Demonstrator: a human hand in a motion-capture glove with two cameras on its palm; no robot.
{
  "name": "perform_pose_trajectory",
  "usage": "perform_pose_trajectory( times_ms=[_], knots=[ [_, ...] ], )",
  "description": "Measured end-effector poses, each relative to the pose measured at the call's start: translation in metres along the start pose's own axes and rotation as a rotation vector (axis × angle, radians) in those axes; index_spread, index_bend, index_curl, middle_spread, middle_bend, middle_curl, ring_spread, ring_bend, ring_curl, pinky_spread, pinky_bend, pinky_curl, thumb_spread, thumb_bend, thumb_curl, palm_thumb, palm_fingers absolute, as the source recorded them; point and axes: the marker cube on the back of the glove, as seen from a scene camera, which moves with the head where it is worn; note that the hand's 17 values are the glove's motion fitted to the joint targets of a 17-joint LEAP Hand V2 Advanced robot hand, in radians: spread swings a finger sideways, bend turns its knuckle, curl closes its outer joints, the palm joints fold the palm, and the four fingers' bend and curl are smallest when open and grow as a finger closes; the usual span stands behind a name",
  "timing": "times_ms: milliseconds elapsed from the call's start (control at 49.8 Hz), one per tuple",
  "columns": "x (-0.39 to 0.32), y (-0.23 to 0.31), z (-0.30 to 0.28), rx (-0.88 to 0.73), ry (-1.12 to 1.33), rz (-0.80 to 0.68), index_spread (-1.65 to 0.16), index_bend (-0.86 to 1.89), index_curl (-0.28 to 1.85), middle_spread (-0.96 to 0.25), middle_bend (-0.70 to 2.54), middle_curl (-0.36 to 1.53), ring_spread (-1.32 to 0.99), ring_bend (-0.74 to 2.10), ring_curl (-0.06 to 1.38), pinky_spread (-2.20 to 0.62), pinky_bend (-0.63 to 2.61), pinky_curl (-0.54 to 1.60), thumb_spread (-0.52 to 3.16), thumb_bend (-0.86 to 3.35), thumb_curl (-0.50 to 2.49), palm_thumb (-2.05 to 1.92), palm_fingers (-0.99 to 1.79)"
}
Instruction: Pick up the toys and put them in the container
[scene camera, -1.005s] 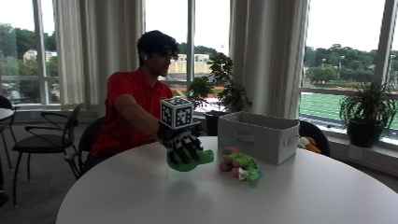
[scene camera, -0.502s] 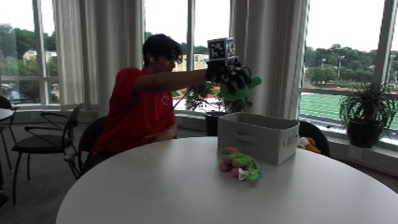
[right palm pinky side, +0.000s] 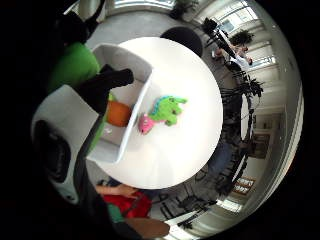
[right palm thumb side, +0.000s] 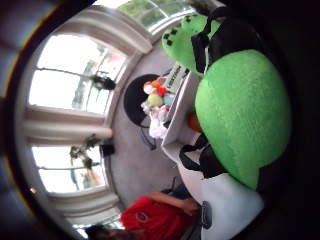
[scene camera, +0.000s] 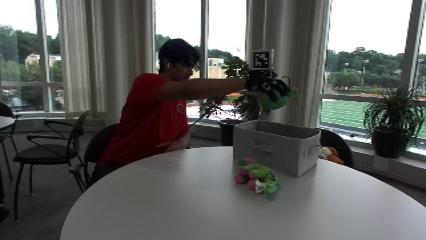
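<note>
Above a grey fabric container (scene camera: 277, 146) on a round white surface (scene camera: 200, 210), a seated person in a red shirt (scene camera: 148, 120) stretches the gloved right hand (scene camera: 266, 86) out at shoulder height, its grip curled round a bright green plush toy (scene camera: 278, 99) that hangs over the open bin. From the palm, the toy (right palm thumb side: 242, 112) fills much of the view, with black straps across it. An orange toy (right palm pinky side: 119, 113) already lies inside the container (right palm pinky side: 131, 90). A second green and pink plush (scene camera: 256, 178) rests on the surface just beside the bin's front wall. Potted plants (scene camera: 393, 120) stand along the windows behind.
</note>
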Motion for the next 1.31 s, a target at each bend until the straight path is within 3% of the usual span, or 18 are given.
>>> perform_pose_trajectory(
  times_ms=[60,161,181,221,261,442,663,1025,1306],
  knots=[
    [-0.008,-0.003,0.013,-0.028,-0.015,0.065,-0.61,0.21,0.80,-0.34,0.24,0.45,-0.48,0.67,0.47,-0.25,1.04,0.35,0.86,0.05,0.86,0.65,0.53],
    [0.022,0.002,0.027,-0.061,0.007,0.032,-0.59,0.17,0.79,-0.27,0.12,0.42,-0.39,0.61,0.46,-0.15,1.12,0.37,0.96,-0.02,0.83,0.52,0.27],
    [0.037,0.001,0.024,-0.052,-0.028,0.067,-0.57,0.07,0.75,-0.24,0.12,0.41,-0.33,0.46,0.42,-0.11,1.19,0.39,1.01,-0.09,0.77,0.42,-0.02],
    [0.068,-0.003,0.014,-0.038,-0.126,0.169,-0.52,0.04,0.72,-0.21,0.16,0.42,-0.26,0.42,0.44,-0.07,1.25,0.41,1.04,-0.09,0.72,0.35,-0.17],
    [0.078,-0.001,0.011,-0.036,-0.148,0.205,-0.51,0.04,0.66,-0.18,0.15,0.40,-0.22,0.37,0.41,-0.04,1.26,0.40,1.07,-0.07,0.69,0.30,-0.16],
    [0.044,0.024,0.027,-0.042,0.015,0.117,-0.46,0.11,0.54,-0.13,0.15,0.36,-0.10,0.27,0.34,0.06,1.23,0.37,1.12,-0.06,0.56,0.11,-0.16],
    [0.147,0.062,0.037,-0.059,0.059,0.265,-0.42,0.12,0.45,-0.10,0.14,0.33,-0.04,0.19,0.32,0.11,1.18,0.35,1.06,-0.07,0.45,-0.06,-0.18],
    [0.226,0.100,0.095,-0.152,0.072,0.388,-0.38,0.09,0.31,-0.09,0.13,0.28,-0.01,0.17,0.30,0.13,1.18,0.34,0.91,-0.08,0.33,-0.09,-0.22],
    [0.245,0.086,0.151,-0.198,0.015,0.440,-0.35,0.06,0.21,-0.07,0.12,0.25,0.00,0.18,0.30,0.14,1.23,0.35,0.89,-0.07,0.29,-0.08,-0.28]
  ],
)
